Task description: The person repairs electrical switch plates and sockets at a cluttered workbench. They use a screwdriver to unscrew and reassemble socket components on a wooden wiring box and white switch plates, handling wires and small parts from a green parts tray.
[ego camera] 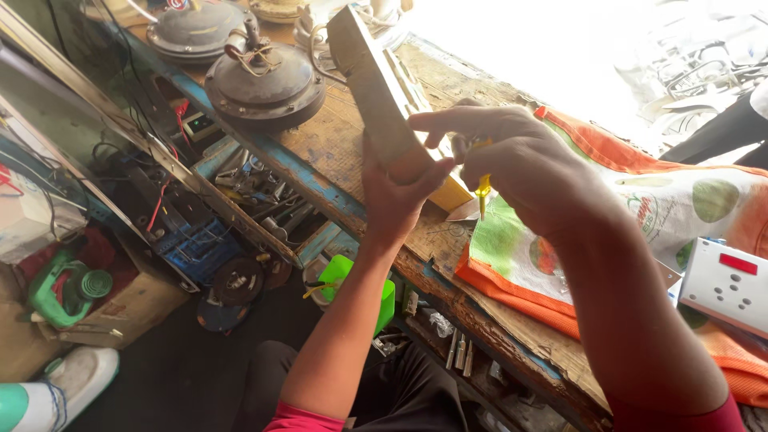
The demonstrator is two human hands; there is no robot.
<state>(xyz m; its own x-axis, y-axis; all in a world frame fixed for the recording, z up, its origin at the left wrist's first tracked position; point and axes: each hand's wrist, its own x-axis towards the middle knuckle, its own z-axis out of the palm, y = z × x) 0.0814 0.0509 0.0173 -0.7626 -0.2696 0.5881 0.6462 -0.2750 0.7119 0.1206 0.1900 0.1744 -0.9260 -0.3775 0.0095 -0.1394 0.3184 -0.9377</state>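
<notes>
Worn metal, a long flat fan blade (376,88), is tilted up over the wooden workbench (336,156). My left hand (398,196) is clamped around its lower end, thumb pressed against the face. My right hand (520,164) is closed on a yellow-handled screwdriver (482,190), tip pointing down just beside the blade's base, above the printed sack (680,200) spread on the bench.

Risks, my judgement: the blade is long and held only at one end, so it could swing or twist out of my grip if the driver pushes hard. The driver tip could slip off whatever it bears on and jab the left palm, which sits right next to it. The blade's far end is near the fan motors and could knock them.

Counts: one blade, one screwdriver, two dark round fan motors (266,84) at the bench's far edge, one white switch box (724,286) on the right, one green plastic container (346,276) below the bench, one sack. Loose tools in the drawer tray (264,192): too jumbled to count.
</notes>
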